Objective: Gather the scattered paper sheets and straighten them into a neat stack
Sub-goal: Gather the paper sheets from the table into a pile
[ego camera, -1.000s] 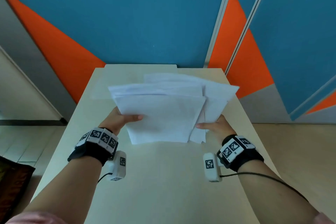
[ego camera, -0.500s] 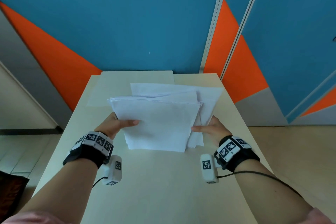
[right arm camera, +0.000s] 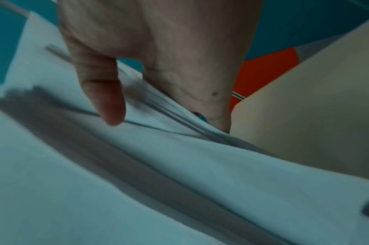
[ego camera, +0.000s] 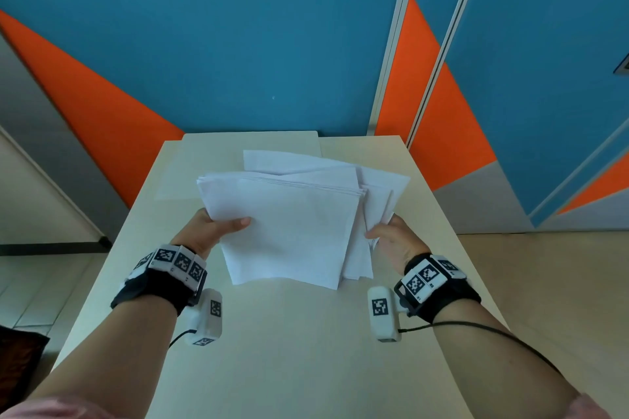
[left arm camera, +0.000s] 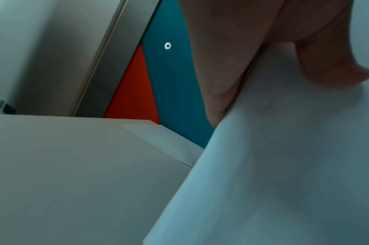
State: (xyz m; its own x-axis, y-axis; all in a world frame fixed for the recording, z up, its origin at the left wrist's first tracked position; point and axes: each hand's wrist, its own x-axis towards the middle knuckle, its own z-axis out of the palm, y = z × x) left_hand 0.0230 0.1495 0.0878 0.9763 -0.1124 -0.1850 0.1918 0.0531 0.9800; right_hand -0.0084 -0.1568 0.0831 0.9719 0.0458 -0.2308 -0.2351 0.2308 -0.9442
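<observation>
Two hands [ego camera: 218, 228] [ego camera: 391, 238] grip one paper bundle [ego camera: 289, 228].

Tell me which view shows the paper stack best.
The head view: it shows the whole paper stack, uneven at its right edge, held by the left hand and right hand. The left wrist view shows only one blurred sheet surface; the right wrist view shows splayed edges under the thumb.

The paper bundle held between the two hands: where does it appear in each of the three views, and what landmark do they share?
Head: paper bundle at centre, above the table, left hand and right hand gripping its sides.
Left wrist: paper bundle fills the right side, thumb on top.
Right wrist: paper bundle fills the lower left, its edges fanned under the thumb.
Shared landmark: the orange wedge on the blue wall.
</observation>
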